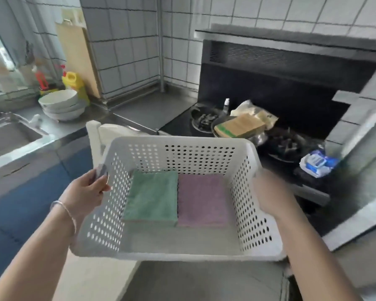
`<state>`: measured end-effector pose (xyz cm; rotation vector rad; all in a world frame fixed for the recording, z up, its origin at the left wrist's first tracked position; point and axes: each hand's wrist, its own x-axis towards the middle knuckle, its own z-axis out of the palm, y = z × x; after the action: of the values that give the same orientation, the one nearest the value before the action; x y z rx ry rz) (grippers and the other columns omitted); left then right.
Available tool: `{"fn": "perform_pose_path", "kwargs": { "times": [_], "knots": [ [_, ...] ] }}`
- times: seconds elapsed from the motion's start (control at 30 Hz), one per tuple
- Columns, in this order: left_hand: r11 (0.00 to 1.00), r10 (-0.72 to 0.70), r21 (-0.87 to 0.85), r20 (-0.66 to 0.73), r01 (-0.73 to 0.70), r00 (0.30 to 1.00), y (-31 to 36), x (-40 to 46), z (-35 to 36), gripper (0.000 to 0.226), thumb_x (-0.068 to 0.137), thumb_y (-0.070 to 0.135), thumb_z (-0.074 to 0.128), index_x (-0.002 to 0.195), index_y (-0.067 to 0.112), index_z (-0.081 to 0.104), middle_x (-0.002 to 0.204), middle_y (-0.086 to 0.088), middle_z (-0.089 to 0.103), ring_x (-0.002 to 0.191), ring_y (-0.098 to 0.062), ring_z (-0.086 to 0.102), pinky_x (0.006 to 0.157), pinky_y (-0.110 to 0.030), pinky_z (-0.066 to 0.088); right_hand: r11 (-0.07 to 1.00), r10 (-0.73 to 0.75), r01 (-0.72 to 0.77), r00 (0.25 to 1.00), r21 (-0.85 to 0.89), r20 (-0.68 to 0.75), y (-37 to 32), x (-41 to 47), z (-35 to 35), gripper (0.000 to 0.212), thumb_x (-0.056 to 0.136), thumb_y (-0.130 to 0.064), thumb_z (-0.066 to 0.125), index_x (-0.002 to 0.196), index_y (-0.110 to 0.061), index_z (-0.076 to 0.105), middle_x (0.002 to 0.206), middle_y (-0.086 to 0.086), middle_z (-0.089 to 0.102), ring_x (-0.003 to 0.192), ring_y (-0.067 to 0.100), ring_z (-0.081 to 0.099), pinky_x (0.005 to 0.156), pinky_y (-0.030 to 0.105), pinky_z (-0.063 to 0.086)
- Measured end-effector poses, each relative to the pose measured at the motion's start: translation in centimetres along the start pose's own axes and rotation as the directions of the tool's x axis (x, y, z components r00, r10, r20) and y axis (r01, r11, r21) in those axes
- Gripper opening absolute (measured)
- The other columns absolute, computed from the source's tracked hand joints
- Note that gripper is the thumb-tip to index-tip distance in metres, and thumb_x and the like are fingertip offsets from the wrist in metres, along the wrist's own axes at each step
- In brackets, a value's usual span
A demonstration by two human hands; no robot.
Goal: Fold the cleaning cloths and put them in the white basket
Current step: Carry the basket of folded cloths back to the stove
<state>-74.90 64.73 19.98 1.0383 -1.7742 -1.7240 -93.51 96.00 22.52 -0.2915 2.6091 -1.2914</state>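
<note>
While both hands are gripping the white basket (pixel 182 146) by its side walls, left hand (pixel 87 190) and right hand (pixel 269 192) facing each other, the folded green cloth (pixel 152 197) and purple cloth (pixel 203 199) are lying flat between them.

Bare forearms; thin silver bangle (pixel 63 210) on the left wrist

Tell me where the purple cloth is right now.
In the head view, the purple cloth lies folded on the right of the white basket floor, edge to edge with the green cloth on its left.
</note>
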Motion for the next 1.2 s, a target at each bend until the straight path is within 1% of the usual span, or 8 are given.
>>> {"fn": "perform_pose_path", "kwargs": {
  "times": [0.1, 0.2, 0.33, 0.57, 0.7, 0.8, 1.03, 1.2],
  "knots": [
    [1.000, 0.013, -0.007, 0.151, -0.013, 0.988, 1.9, 3.1, 6.3, 0.013, 0.097, 0.006, 0.039, 0.098, 0.012, 0.051, 0.045, 0.006, 0.056, 0.028, 0.002, 0.042, 0.030, -0.008, 0.032, 0.999, 0.048, -0.045, 0.992, 0.025, -0.115, 1.6, 1.8, -3.8, 0.019, 0.098, -0.025, 0.041, 0.113, -0.027, 0.051, 0.088, -0.005, 0.058, 0.079, 0.014, 0.056, 0.084, 0.041, 0.049],
    [0.997, 0.050, 0.038, 0.253, -0.062, 0.966, 4.1, 6.3, 12.0, 0.026, 0.098, 0.006, 0.038, 0.075, 0.015, 0.045, 0.045, 0.004, 0.053, 0.026, 0.001, 0.039, 0.029, -0.007, 0.029, 0.994, 0.109, -0.101, 0.970, 0.044, -0.218, 2.7, 4.4, -6.2, 0.034, 0.098, -0.026, 0.042, 0.131, -0.020, 0.047, 0.105, -0.002, 0.055, 0.092, 0.021, 0.054, 0.087, 0.040, 0.048],
    [0.990, 0.104, 0.060, 0.321, -0.130, 0.941, 6.7, 12.5, 17.6, 0.028, 0.097, 0.003, 0.039, 0.071, 0.012, 0.044, 0.047, -0.002, 0.049, 0.025, 0.001, 0.032, 0.032, -0.005, 0.025, 0.986, 0.165, -0.151, 0.935, 0.069, -0.313, 3.9, 9.2, -7.7, 0.038, 0.097, -0.029, 0.042, 0.133, -0.018, 0.045, 0.099, 0.000, 0.046, 0.087, 0.018, 0.045, 0.075, 0.029, 0.036],
    [0.964, 0.195, 0.090, 0.391, -0.249, 0.899, 11.4, 23.0, 23.4, 0.028, 0.096, 0.005, 0.044, 0.069, 0.013, 0.046, 0.055, -0.003, 0.051, 0.029, 0.000, 0.033, 0.035, -0.007, 0.030, 0.981, 0.174, -0.116, 0.885, 0.157, -0.431, 1.4, 18.3, -7.8, 0.007, 0.095, -0.022, 0.045, 0.096, -0.023, 0.051, 0.064, -0.004, 0.043, 0.061, 0.021, 0.040, 0.066, 0.031, 0.037],
    [0.966, 0.208, 0.077, 0.340, -0.248, 0.917, 12.6, 27.9, 23.7, 0.019, 0.096, 0.007, 0.046, 0.078, 0.012, 0.050, 0.049, 0.007, 0.052, 0.031, 0.000, 0.033, 0.034, -0.008, 0.031, 0.987, 0.139, -0.094, 0.902, 0.129, -0.408, -1.3, 23.9, -6.7, 0.012, 0.094, -0.022, 0.045, 0.097, -0.020, 0.056, 0.065, -0.005, 0.044, 0.058, 0.015, 0.041, 0.066, 0.029, 0.038],
    [0.970, 0.192, 0.093, 0.288, -0.227, 0.938, 13.4, 31.2, 23.1, 0.007, 0.096, 0.007, 0.045, 0.092, 0.009, 0.049, 0.059, -0.003, 0.049, 0.031, 0.000, 0.035, 0.035, -0.009, 0.033, 0.991, 0.105, -0.065, 0.923, 0.118, -0.370, -3.7, 28.5, -5.1, 0.014, 0.094, -0.021, 0.045, 0.099, -0.019, 0.058, 0.065, -0.005, 0.047, 0.058, 0.014, 0.044, 0.066, 0.029, 0.039],
    [0.980, 0.189, 0.057, 0.068, -0.193, 0.980, 15.0, 39.4, 19.8, 0.014, 0.096, 0.006, 0.045, 0.086, 0.012, 0.054, 0.051, 0.004, 0.053, 0.031, 0.001, 0.035, 0.034, -0.009, 0.032, 0.997, 0.005, 0.008, 0.985, 0.076, -0.172, -10.1, 41.5, 0.3, 0.018, 0.097, -0.024, 0.043, 0.105, -0.017, 0.057, 0.084, 0.006, 0.055, 0.061, 0.014, 0.047, 0.046, 0.021, 0.037],
    [0.980, 0.196, -0.010, -0.094, -0.198, 0.976, 17.1, 44.9, 17.3, 0.024, 0.096, 0.005, 0.043, 0.078, 0.016, 0.052, 0.041, 0.011, 0.051, 0.030, 0.001, 0.032, 0.034, -0.008, 0.028, 0.987, -0.135, 0.140, 0.989, 0.075, -0.057, -16.3, 51.7, 4.4, 0.018, 0.095, -0.021, 0.044, 0.104, -0.017, 0.059, 0.071, 0.000, 0.050, 0.058, 0.012, 0.044, 0.041, 0.018, 0.036]
  ]
}}
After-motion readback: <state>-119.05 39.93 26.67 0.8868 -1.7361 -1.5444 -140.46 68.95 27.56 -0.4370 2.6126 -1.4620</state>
